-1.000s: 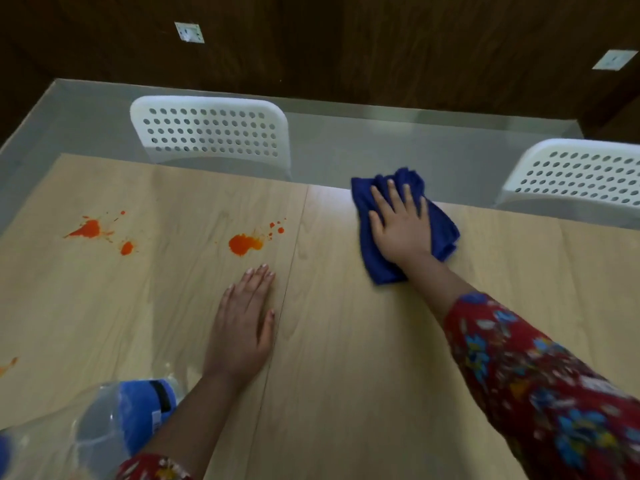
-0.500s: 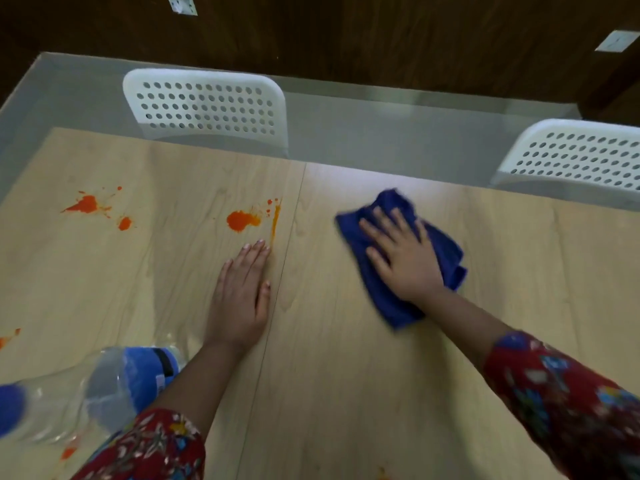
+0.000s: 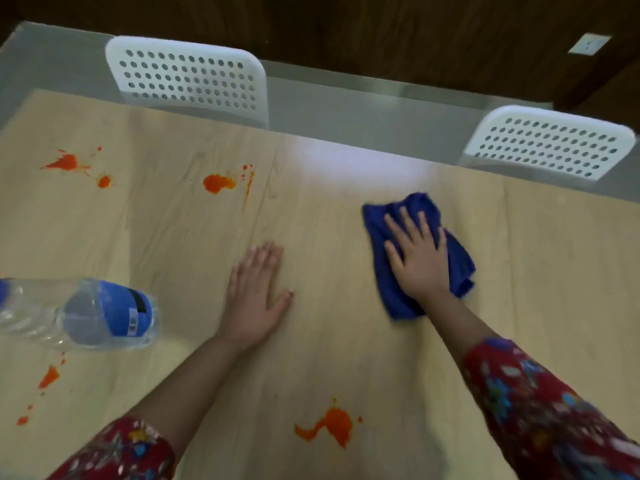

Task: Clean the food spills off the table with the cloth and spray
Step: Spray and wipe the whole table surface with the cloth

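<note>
1. Bottle (image 3: 104, 311), left of frame: blue label, print unreadable.
2. Blue cloth (image 3: 460, 265), centre right, is pressed by right hand (image 3: 420, 261), fingers straight.
3. Left hand (image 3: 254, 299) is laid flat on the wood surface (image 3: 346, 341); orange spills (image 3: 330, 426) are scattered.

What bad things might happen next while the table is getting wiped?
The orange spill near the front edge lies close to the right sleeve, which might drag through it and stain.
The bottle lies on its side beside the left hand; a nudge might roll it away.
The blue cloth under the right hand might smear the other spills instead of lifting them.
</note>
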